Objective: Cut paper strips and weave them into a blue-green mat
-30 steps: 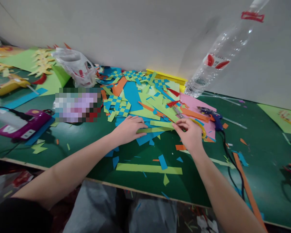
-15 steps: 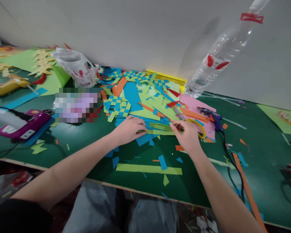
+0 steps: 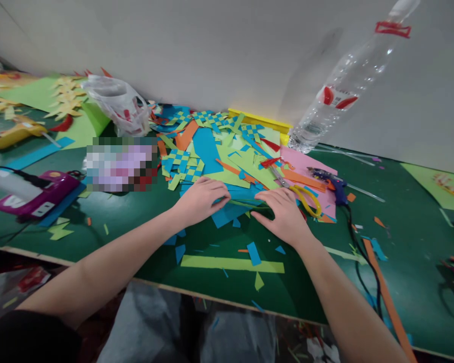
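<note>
My left hand (image 3: 204, 199) is closed, with thumb and fingers pinching a narrow green paper strip (image 3: 245, 204) that runs to the right. Over the strip's other end, my right hand (image 3: 283, 214) has its thumb spread apart from its fingers; whether it touches the paper is hard to see. Beneath both hands lies blue paper (image 3: 223, 217). Yellow-handled scissors (image 3: 306, 199) rest just beyond my right hand. Nearer to me, a wider green paper strip (image 3: 230, 263) lies flat beside a small blue piece (image 3: 253, 253).
Woven blue-green paper pieces (image 3: 181, 164) pile up behind my hands. A plastic bottle (image 3: 325, 101) leans at the wall. A blue glue gun (image 3: 338, 189) trails its cable on the right. On the left are a purple power strip (image 3: 47, 194) and a plastic bag (image 3: 117, 103).
My right hand has opened from its pinch, its thumb dropping away from the fingers, and has shifted slightly left. The green strip now appears thinner, edge-on. My left hand keeps its pinch.
</note>
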The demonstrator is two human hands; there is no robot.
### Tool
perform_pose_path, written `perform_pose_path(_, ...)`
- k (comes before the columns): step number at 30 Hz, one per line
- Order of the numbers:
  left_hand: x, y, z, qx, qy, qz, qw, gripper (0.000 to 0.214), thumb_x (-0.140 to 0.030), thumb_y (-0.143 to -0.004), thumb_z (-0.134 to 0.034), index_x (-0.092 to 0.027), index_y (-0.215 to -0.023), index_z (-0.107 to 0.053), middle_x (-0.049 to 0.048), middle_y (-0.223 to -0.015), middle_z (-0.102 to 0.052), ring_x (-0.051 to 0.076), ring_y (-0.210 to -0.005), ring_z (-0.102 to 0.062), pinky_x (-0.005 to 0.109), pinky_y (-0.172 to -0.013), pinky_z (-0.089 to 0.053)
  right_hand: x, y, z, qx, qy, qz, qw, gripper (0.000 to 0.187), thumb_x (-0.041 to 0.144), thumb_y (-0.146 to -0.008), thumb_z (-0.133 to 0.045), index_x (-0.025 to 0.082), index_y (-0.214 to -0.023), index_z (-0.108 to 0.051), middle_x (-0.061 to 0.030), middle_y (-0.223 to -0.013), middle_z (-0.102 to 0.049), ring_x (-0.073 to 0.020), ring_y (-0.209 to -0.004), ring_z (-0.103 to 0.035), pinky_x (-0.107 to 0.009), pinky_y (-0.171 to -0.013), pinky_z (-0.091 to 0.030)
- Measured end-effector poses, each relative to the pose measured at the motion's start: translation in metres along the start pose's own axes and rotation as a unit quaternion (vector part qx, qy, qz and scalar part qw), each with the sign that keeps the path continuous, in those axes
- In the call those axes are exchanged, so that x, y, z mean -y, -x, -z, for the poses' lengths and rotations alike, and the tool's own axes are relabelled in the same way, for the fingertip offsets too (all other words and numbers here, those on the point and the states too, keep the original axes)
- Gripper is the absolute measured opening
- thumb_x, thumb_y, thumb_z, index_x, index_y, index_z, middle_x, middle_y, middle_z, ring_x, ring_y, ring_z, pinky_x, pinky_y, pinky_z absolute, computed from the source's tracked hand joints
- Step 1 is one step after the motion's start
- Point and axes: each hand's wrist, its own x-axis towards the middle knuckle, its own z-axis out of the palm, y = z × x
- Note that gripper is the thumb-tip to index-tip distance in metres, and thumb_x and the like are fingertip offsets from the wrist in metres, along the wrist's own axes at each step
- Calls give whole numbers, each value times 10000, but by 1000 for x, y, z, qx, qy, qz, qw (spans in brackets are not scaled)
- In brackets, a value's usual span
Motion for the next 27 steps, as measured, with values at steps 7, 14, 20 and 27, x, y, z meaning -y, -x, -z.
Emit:
perform_pose_path(7,-1,1,4,-25,56,95,994,149,-229,-913,-499,-189,-883,-639,4,-844,-710,160,-744,-625,329,-809,-416,-4,2,-1,-67,-1,-72,995,173,313,-874,-586,201,-1004,-610,-82,-993,-702,-269,-968,-623,-447,-871,-443)
perform_pose_path(14,-1,1,5,-17,146,195,970,174,-285,-893,-526,-205,-977,-656,-1,-807,-732,153,-690,-665,260,-668,-467,-4,2,-1,-113,-39,-170,978,169,327,-831,-629,219,-955,-587,-54,-861,-701,-251,-841,-657,-417,-779,-492)
perform_pose_path(20,-5,0,5,-10,165,139,976,209,-221,-885,-503,-185,-1051,-625,18,-848,-721,142,-740,-669,242,-671,-504,3,1,3,-163,-37,-113,979,84,286,-869,-593,221,-819,-606,-20,-764,-692,-195,-721,-650,-336,-688,-499)
perform_pose_path(27,-8,-2,4,-12,123,19,992,238,-277,-935,-473,-204,-1038,-674,49,-1008,-725,183,-960,-669,315,-841,-523,14,2,6,-48,-85,31,995,258,311,-907,-553,232,-1145,-613,-68,-1109,-705,-221,-1038,-648,-392,-903,-508)
